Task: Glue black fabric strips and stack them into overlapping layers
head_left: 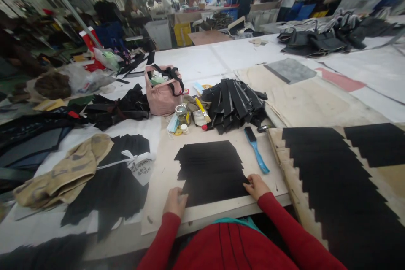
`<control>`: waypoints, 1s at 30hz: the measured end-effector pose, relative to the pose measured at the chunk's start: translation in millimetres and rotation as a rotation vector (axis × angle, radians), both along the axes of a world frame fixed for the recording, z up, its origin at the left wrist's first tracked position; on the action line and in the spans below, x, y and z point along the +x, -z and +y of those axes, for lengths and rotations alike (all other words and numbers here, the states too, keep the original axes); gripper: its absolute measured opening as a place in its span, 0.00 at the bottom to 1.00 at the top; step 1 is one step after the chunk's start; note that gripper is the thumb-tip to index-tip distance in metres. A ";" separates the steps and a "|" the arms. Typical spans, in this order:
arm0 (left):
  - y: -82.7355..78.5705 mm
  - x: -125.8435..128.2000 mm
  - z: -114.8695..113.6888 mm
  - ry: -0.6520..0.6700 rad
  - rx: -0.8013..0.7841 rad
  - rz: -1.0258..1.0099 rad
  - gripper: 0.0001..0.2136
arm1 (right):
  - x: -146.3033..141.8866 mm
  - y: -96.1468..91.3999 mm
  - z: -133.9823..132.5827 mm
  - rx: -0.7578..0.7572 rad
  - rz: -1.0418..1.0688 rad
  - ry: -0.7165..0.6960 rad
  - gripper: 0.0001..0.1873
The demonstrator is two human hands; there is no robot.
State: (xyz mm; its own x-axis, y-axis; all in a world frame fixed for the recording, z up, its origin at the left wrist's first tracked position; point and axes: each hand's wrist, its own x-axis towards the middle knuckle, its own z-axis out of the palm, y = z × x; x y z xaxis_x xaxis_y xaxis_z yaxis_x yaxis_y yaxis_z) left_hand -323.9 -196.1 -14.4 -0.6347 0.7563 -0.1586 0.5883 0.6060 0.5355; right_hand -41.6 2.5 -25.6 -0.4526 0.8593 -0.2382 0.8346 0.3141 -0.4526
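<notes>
A fanned stack of black fabric pieces (pixel 210 164) lies on the pale board in front of me, its layers overlapping like steps. My left hand (pixel 175 202) is closed at the near left corner of the nearest piece, fingertips on its edge. At the opposite side, my right hand (pixel 255 185) pinches the right edge of that same piece between thumb and fingers. A blue-handled brush (pixel 257 152) with dark bristles lies just beyond my right hand.
Further back stand a pink bag (pixel 164 97), a glass jar (pixel 182 114), a yellow-handled paintbrush (pixel 202 109) and a heap of black strips (pixel 236 103). More overlapping black pieces (pixel 335 177) cover a board at right. At left lie tied black fabric (pixel 123 190) and tan cloth (pixel 68 168).
</notes>
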 end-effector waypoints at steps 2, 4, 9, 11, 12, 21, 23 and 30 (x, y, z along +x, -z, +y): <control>-3.7 -0.4 3.2 0.005 -0.039 -0.009 0.09 | -0.8 -0.5 0.7 -0.020 -0.002 0.016 0.11; -7.1 -2.9 7.2 0.016 -0.089 -0.014 0.09 | -2.8 -1.8 1.5 -0.029 -0.011 0.023 0.11; -5.1 -16.4 16.5 0.092 -0.159 -0.022 0.08 | -7.4 -6.4 4.2 -0.062 -0.017 0.071 0.11; 1.1 -22.1 18.7 0.164 -0.158 -0.005 0.08 | -7.1 -6.9 5.9 -0.081 -0.008 0.092 0.11; 4.5 -24.3 19.5 0.204 -0.150 0.004 0.09 | -6.5 -6.5 6.9 -0.090 -0.003 0.099 0.12; 6.5 -32.3 27.2 0.421 -0.200 -0.119 0.10 | -0.7 0.1 19.9 -0.190 0.016 0.110 0.17; 4.7 -34.9 29.0 0.475 -0.216 -0.108 0.12 | -1.9 -1.3 22.3 -0.212 0.006 0.115 0.18; 12.5 -40.7 25.9 0.497 -0.240 -0.085 0.15 | -4.4 -5.1 23.7 -0.233 0.000 0.100 0.18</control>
